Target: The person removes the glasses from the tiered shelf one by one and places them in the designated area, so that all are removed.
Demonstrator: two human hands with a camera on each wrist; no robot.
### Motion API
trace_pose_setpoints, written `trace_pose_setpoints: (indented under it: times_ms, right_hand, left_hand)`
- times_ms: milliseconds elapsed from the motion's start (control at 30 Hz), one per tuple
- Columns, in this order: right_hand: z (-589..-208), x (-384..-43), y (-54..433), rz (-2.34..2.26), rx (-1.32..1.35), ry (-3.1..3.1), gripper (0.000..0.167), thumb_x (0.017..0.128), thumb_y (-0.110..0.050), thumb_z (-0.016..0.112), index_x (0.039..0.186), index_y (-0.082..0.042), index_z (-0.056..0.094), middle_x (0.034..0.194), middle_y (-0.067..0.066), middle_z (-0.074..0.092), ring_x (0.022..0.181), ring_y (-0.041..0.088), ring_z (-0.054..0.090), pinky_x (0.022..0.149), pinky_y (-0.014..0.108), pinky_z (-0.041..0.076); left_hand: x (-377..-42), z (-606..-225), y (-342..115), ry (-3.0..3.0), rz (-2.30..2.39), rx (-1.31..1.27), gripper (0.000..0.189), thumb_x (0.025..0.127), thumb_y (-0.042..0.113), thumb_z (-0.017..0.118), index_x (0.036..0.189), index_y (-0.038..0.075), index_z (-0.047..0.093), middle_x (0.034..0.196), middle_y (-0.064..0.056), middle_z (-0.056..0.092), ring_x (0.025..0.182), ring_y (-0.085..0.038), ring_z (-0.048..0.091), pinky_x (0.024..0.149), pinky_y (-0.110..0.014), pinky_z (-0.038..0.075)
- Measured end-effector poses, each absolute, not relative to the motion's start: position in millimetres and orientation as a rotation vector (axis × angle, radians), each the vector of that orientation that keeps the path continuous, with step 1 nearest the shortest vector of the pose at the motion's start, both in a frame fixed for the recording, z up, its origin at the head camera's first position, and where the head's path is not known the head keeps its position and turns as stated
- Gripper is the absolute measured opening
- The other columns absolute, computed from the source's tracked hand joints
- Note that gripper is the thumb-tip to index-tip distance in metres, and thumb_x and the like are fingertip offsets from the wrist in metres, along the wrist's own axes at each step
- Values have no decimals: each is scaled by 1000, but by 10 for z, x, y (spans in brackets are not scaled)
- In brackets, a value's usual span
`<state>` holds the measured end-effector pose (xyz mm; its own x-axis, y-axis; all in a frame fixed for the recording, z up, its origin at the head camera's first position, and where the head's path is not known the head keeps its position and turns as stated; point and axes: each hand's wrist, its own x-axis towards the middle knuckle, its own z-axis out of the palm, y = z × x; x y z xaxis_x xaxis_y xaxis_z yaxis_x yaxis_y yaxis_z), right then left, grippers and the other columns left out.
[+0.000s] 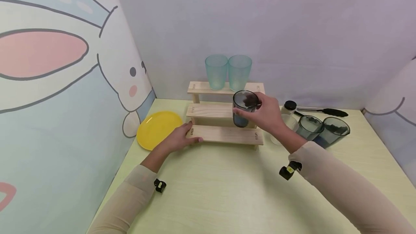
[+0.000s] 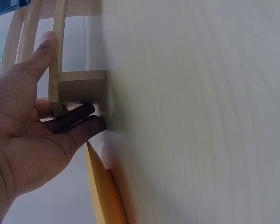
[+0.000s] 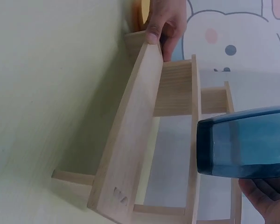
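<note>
My right hand (image 1: 269, 114) grips a dark blue-grey tumbler (image 1: 241, 120), upright, over the right part of the three-step wooden rack (image 1: 224, 133). In the right wrist view the tumbler's (image 3: 252, 142) thick base is near the middle step; whether they touch, I cannot tell. My left hand (image 1: 177, 139) holds the left end of the lowest step, its thumb along the plank (image 2: 57, 56) and the other fingers at the end and below. On the top step, two pale turquoise tumblers (image 1: 216, 72) stand side by side.
A yellow plate (image 1: 156, 131) lies left of the rack. To the right are two dark tumblers (image 1: 331, 131), a clear cup (image 1: 289, 121) partly behind my arm, a black-lidded jar (image 1: 290, 105) and a black-handled utensil (image 1: 334, 112). Walls border the table (image 1: 227, 190) at the back and left.
</note>
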<state>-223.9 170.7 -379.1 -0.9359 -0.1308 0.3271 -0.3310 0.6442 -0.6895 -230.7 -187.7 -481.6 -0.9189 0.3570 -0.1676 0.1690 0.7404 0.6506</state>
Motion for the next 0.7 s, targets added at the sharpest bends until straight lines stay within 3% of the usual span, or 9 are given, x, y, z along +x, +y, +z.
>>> trace_pose_setpoints:
  times_ms: [367, 700]
  right_hand:
    - [-3836, -2035, 1940, 1112, 316, -2653, 66, 88, -56, 91, 136, -13, 72, 114, 10, 80, 91, 24, 69, 76, 39, 53]
    - [-3897, -1862, 2092, 1104, 288, -2717, 63, 88, -55, 92, 129, -10, 74, 118, 12, 80, 98, 29, 74, 81, 44, 57]
  left_hand:
    - [-2317, -4854, -1893, 2661, 967, 429, 114, 94, 65, 82, 177, 11, 26, 174, -17, 45, 135, -33, 58, 123, -55, 48]
    - [-2320, -4859, -1900, 2663, 957, 431, 116, 94, 68, 80, 177, 8, 24, 175, -19, 43, 137, -34, 57, 123, -56, 47]
